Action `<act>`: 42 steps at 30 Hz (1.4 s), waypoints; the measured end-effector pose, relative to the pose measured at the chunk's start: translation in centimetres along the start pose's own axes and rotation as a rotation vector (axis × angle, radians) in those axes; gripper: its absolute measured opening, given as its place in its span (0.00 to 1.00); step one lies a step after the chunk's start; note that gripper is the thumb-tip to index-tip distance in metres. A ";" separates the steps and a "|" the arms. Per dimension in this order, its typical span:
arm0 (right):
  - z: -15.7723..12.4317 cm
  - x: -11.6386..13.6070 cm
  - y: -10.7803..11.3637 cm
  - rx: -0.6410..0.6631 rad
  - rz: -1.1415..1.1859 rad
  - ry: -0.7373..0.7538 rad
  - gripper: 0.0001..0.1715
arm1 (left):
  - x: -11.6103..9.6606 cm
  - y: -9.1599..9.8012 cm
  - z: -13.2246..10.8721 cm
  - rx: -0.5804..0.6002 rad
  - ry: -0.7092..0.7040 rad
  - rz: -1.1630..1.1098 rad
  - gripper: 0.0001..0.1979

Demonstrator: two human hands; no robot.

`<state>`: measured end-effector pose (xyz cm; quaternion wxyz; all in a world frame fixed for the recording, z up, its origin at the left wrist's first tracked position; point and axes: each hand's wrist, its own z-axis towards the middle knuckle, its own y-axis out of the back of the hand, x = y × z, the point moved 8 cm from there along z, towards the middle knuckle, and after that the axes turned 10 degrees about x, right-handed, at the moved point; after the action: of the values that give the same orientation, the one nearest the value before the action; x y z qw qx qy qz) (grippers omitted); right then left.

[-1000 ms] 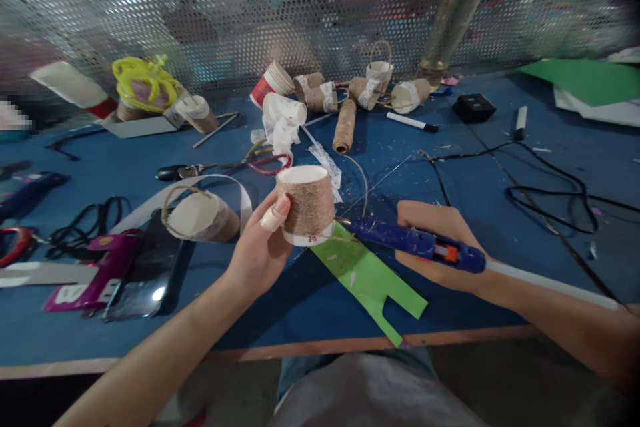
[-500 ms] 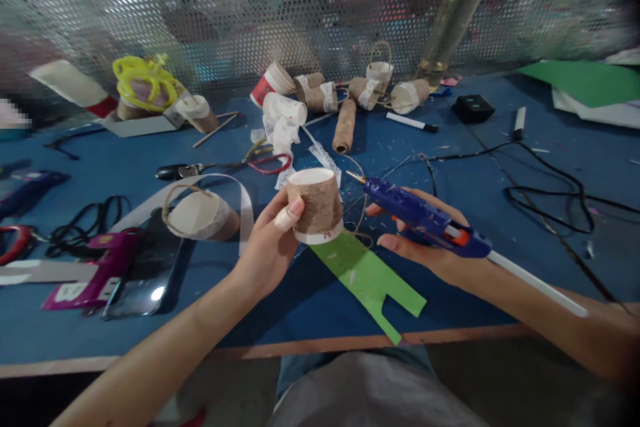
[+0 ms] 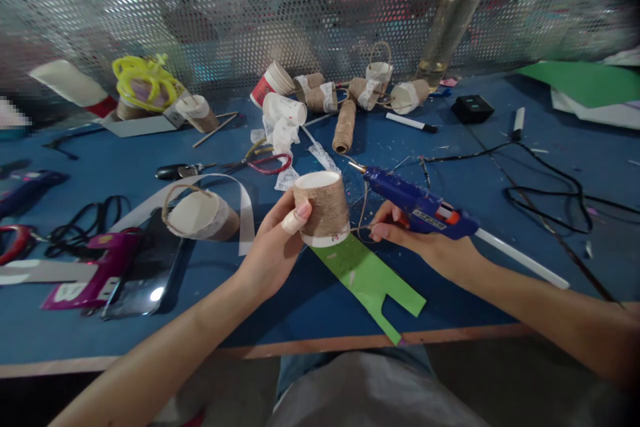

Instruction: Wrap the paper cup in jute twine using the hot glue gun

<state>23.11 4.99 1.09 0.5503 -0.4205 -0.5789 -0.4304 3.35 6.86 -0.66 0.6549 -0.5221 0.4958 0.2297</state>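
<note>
My left hand (image 3: 275, 240) grips a paper cup (image 3: 323, 207) wrapped in brown twine, its white bottom band bare and its opening facing up. To the right, my right hand (image 3: 420, 237) has thumb and fingers pinched on the loose twine (image 3: 361, 229) that comes from the cup. A blue glue gun (image 3: 415, 200) with a white glue stick lies over that same hand, its nozzle pointing left near the cup's rim. Below the cup a green cut piece (image 3: 370, 273) lies on the table. The twine roll (image 3: 345, 125) stands behind the cup.
A handled cup (image 3: 203, 215), a phone (image 3: 145, 270) and a purple glue gun (image 3: 95, 270) lie at the left. Red-handled scissors (image 3: 270, 163), lace (image 3: 285, 140) and wrapped cups (image 3: 365, 93) are farther back. A black cable (image 3: 550, 193) runs across the right.
My right hand has closed its fingers on the twine, and the glue gun has shifted slightly left and tilted. The cup in my left hand has moved a little right.
</note>
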 end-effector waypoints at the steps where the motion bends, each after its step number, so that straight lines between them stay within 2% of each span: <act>1: 0.1 0.0 0.1 0.004 0.007 -0.007 0.23 | 0.0 -0.1 0.0 0.004 0.004 -0.006 0.20; 6: 0.4 -0.3 0.4 0.025 -0.021 -0.009 0.19 | 0.3 -0.2 0.0 0.025 0.026 -0.003 0.21; 11: 0.6 -1.7 0.1 0.032 0.116 -0.080 0.20 | 0.4 -0.3 -0.1 0.032 0.041 0.014 0.21; 16: 0.5 -1.7 -0.1 0.039 0.175 -0.098 0.22 | 0.7 -0.6 -0.2 0.059 0.054 0.007 0.22; 21: 0.4 -1.3 0.0 0.041 0.124 -0.080 0.21 | 0.8 -0.6 -0.1 0.080 0.049 0.024 0.23; 27: 0.5 -1.7 0.0 0.063 0.120 -0.081 0.22 | 0.7 -1.1 -0.2 0.119 0.037 0.058 0.21; 34: 0.4 -0.6 -0.3 0.117 -0.064 -0.073 0.16 | 0.9 -0.8 -0.3 0.149 0.030 0.128 0.26; 42: 0.5 -1.1 0.0 -0.018 0.026 -0.083 0.16 | 1.2 -0.8 -0.5 0.197 0.056 0.138 0.25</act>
<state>23.00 5.43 -0.01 0.5274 -0.4505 -0.5918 -0.4107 4.29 5.90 -1.32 0.6717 -0.4261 0.5686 0.2097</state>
